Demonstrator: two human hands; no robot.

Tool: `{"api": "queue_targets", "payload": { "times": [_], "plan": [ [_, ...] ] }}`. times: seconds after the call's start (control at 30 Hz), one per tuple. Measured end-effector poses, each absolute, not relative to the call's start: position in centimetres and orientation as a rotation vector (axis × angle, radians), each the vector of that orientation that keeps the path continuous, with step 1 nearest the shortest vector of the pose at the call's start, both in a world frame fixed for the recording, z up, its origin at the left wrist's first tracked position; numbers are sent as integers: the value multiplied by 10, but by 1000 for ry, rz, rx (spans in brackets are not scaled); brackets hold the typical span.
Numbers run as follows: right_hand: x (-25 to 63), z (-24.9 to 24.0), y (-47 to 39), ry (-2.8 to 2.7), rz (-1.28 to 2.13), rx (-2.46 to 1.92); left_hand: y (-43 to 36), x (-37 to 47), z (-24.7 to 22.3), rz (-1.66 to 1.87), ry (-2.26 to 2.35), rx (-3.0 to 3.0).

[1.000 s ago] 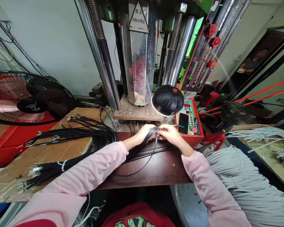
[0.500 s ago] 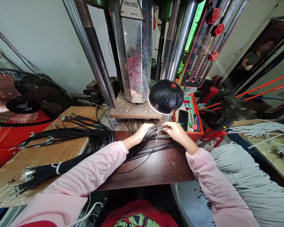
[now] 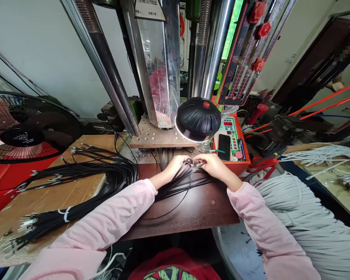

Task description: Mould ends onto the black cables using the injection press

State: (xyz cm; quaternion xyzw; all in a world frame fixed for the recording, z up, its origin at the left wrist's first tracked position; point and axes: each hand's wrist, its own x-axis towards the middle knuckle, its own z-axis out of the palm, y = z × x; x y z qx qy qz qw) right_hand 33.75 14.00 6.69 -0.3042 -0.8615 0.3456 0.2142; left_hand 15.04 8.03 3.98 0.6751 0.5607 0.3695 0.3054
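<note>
Black flat cables (image 3: pixel 183 171) run up from the brown tabletop into both my hands, under the black lamp. My left hand (image 3: pixel 176 166) is closed around part of this bunch. Close beside it, my right hand (image 3: pixel 211 165) pinches the cable ends, fingers bent toward the left. The exact ends between my fingertips are too small to make out. More black cables (image 3: pixel 196 182) lie on the brown tabletop (image 3: pixel 189 214) below my hands, and one thin strand curves out toward me.
A press with a steel plate (image 3: pixel 160 138) and a black lamp (image 3: pixel 198 118) stands just beyond my hands. Black cable bundles (image 3: pixel 119 171) cover the wooden board at left, near a fan (image 3: pixel 23 136). At right are a control box with a phone (image 3: pixel 224 147) and grey cables (image 3: pixel 306 221).
My hands have come closer together, and the cables between them fan apart more. The whole view has shifted slightly. A person at the far right has moved.
</note>
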Motion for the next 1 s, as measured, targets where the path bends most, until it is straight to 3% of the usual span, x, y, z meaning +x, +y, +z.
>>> {"api": "queue_targets", "payload": {
  "times": [0.23,0.63,0.87,1.0],
  "plan": [
    [337,63,144,-2462,901,-783,75,156,39,893,1598,2011],
    [348,71,134,-2578,652,-792,70,136,50,922,1522,1838],
    [387,96,103,-2802,-255,-1006,76,138,40,859,1583,2057],
    [404,92,95,-2836,-126,-1163,76,140,40,857,1619,2032]
  ]
}}
